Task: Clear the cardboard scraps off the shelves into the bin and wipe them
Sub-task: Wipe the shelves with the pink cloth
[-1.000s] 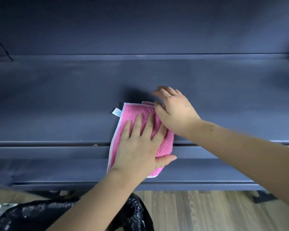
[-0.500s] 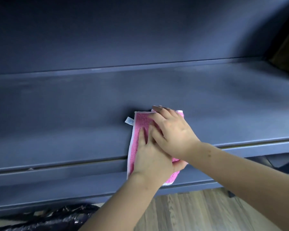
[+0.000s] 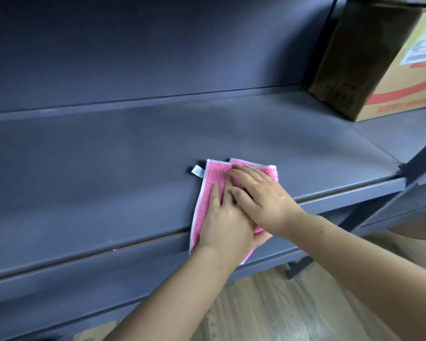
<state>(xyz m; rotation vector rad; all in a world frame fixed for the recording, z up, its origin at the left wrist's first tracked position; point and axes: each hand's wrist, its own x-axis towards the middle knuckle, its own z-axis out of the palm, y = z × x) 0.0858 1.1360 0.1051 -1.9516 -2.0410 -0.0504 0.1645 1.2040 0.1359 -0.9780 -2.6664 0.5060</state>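
A pink cloth with a white edge and a small white tag lies flat on the dark grey shelf, overhanging its front lip. My left hand presses flat on the cloth, fingers pointing toward the back of the shelf. My right hand lies across the left hand's fingers and the cloth's right part, also pressing down. No cardboard scraps show on this shelf. The bin is out of view.
A cardboard box with a red stripe and a white label stands on the neighbouring shelf at the far right. A dark upright post separates the two bays. A lower shelf edge and wooden floor lie below.
The view has swung right, bringing the cardboard box into sight and the black bin bag out of it. My right hand moved from the cloth's far corner to on top of my left hand.
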